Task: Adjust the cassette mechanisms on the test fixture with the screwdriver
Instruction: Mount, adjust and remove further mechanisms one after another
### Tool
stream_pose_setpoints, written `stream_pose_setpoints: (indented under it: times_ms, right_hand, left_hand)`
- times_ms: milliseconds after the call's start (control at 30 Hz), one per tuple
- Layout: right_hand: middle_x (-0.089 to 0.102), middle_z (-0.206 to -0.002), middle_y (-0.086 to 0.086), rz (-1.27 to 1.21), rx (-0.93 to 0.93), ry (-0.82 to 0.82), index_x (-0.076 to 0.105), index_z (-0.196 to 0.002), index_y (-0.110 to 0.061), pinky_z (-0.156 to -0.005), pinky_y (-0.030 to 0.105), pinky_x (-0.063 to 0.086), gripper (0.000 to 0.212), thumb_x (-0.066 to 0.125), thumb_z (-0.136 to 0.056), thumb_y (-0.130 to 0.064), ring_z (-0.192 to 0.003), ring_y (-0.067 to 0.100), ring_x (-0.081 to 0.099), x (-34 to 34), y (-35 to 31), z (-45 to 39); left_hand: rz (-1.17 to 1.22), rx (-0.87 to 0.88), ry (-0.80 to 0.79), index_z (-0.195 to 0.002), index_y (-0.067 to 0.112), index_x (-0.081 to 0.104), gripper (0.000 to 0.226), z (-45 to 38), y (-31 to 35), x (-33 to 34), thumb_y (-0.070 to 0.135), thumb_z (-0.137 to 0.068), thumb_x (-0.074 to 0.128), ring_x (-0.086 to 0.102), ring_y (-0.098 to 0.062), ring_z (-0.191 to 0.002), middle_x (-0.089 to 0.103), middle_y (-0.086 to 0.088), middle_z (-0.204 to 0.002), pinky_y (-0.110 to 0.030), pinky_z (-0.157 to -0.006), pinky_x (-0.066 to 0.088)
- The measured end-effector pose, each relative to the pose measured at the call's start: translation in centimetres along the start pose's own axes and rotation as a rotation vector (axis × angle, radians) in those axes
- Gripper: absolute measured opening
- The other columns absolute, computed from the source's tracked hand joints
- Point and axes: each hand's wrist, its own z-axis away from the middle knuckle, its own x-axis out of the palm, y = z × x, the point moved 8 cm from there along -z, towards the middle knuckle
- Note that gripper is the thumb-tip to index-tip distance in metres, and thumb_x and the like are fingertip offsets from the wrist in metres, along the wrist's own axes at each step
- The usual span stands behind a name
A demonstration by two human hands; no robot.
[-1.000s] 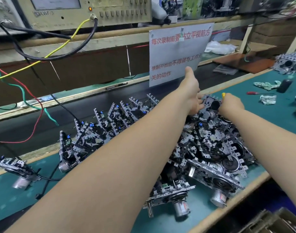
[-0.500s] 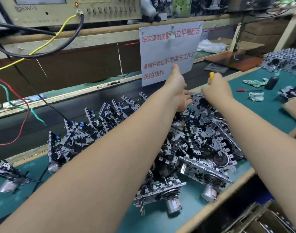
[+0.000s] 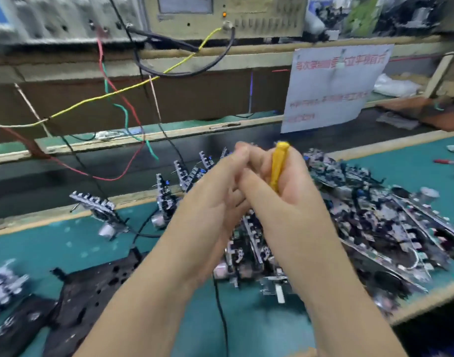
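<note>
At the near edge of the green bench [image 3: 74, 248], a dark perforated plate [image 3: 92, 292], probably the test fixture, lies flat at lower left with a black cable [image 3: 222, 323] trailing past it toward the viewer. Above the bench, two bare forearms meet in mid-frame. The right hand [image 3: 280, 191] has its grip curled round a yellow-handled screwdriver [image 3: 278, 166], handle end up and the tip hidden inside the palm, apparently so the tool stays parked while the fingers work. The left hand [image 3: 218, 186] presses in against the right, fingertips bunched at the top; whether its grip pinches some small part cannot be told through the blur.

Directly beneath and to the right of the hands, a heap of cassette mechanisms [image 3: 375, 222] covers the bench, metal frames and small motors tangled together, seemingly stock waiting its turn. To the left, a single mechanism [image 3: 99, 210] stands tilted and wired, apart from the heap.

Farther back a dark conveyor channel [image 3: 66, 176] runs across, with a paper notice [image 3: 331, 88] hanging over it at right. Red, green and yellow leads [image 3: 117, 96] droop from the test instrument [image 3: 220, 16] on the rear shelf.
</note>
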Motion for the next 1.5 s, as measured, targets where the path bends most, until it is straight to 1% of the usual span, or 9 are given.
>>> stream_pose_setpoints:
  times_ms: [200,400,500,633,800,967,1067,1200,1500]
  right_hand:
    - [0.067,-0.103,-0.009,0.154,0.093,-0.514,0.054,-0.111,-0.028,-0.091,0.046,0.051,0.016,0.057,-0.095,-0.023,-0.098,0.014,0.063,17.3,2.0,6.0]
    - [0.074,-0.106,-0.018,0.035,0.085,-0.729,0.051,-0.073,-0.059,-0.095,0.046,0.053,0.024,0.057,-0.079,-0.036,-0.099,0.009,0.072,26.3,1.3,9.4]
    - [0.074,-0.108,-0.018,0.04,0.097,-0.734,0.052,-0.071,-0.059,-0.096,0.051,0.051,0.022,0.057,-0.079,-0.039,-0.101,0.015,0.071,27.8,1.9,10.0]
    - [0.074,-0.109,-0.019,0.054,0.117,-0.721,0.048,-0.069,-0.051,-0.099,0.053,0.049,0.013,0.059,-0.074,-0.048,-0.103,0.017,0.071,28.7,2.6,10.4]
    - [0.075,-0.107,-0.018,0.064,0.165,-0.695,0.05,-0.067,-0.053,-0.098,0.056,0.049,0.011,0.06,-0.069,-0.051,-0.102,0.015,0.072,28.8,3.5,10.5]
    - [0.076,-0.106,-0.014,0.057,0.205,-0.651,0.045,-0.082,-0.033,-0.099,0.054,0.05,0.015,0.06,-0.08,-0.036,-0.098,0.009,0.074,28.1,4.3,10.0]
    - [0.076,-0.108,-0.014,0.04,0.23,-0.61,0.045,-0.09,-0.021,-0.1,0.056,0.049,0.025,0.062,-0.08,-0.036,-0.102,0.011,0.073,27.6,4.7,9.3]
    - [0.071,-0.12,-0.017,0.063,0.186,-0.534,0.049,-0.1,-0.013,-0.101,0.045,0.053,0.027,0.072,-0.089,-0.023,-0.111,0.005,0.068,27.2,4.7,8.3]
    - [0.071,-0.102,-0.024,0.084,0.237,-0.401,0.054,-0.092,-0.031,-0.084,0.027,0.047,0.071,0.074,-0.049,-0.084,-0.093,-0.012,0.064,26.3,5.0,8.0]
  left_hand:
    - [-0.019,0.092,0.624,-0.1,0.017,0.068,0.016,12.0,1.3,-15.1,0.016,-0.097,0.052,0.064,-0.015,-0.075,0.067,0.003,-0.083,-0.025,-0.063,0.05]
    - [-0.718,0.254,0.975,-0.117,0.025,0.065,0.028,23.1,6.8,-26.7,0.03,-0.089,0.063,0.066,-0.013,-0.11,0.071,0.006,-0.117,-0.026,-0.092,0.052]
    - [-1.306,-0.074,1.024,-0.137,0.018,0.056,0.053,26.1,6.8,-32.9,0.031,-0.089,0.076,0.054,-0.017,-0.127,0.059,0.001,-0.136,-0.029,-0.104,0.04]
    - [-1.459,-0.35,0.895,-0.158,0.015,0.028,0.1,26.3,5.5,-39.8,0.047,-0.08,0.081,0.019,-0.019,-0.154,0.022,-0.006,-0.166,-0.038,-0.123,0.021]
    - [-1.382,-0.409,0.703,-0.158,0.039,0.019,0.125,25.2,4.0,-42.5,0.065,-0.056,0.088,0.041,-0.009,-0.129,0.034,0.01,-0.143,-0.035,-0.107,0.039]
    - [-1.257,-0.242,0.882,-0.127,0.051,0.051,0.078,26.3,5.1,-42.1,0.053,-0.06,0.09,0.055,-0.011,-0.104,0.056,0.01,-0.112,-0.029,-0.083,0.042]
    - [-0.439,-0.04,0.91,-0.123,0.037,0.061,0.072,26.0,4.2,-39.9,0.054,-0.058,0.085,0.067,-0.015,-0.094,0.065,0.0,-0.115,-0.034,-0.084,0.056]
    - [0.505,-0.119,0.402,-0.123,0.01,0.072,0.074,22.6,2.6,-32.2,0.061,-0.069,0.08,0.067,-0.029,-0.108,0.063,-0.016,-0.13,-0.042,-0.088,0.057]
    - [-0.018,0.06,0.415,-0.144,0.026,0.053,0.087,20.8,2.1,-27.2,0.062,-0.07,0.081,0.064,-0.016,-0.121,0.067,0.002,-0.133,-0.039,-0.107,0.05]
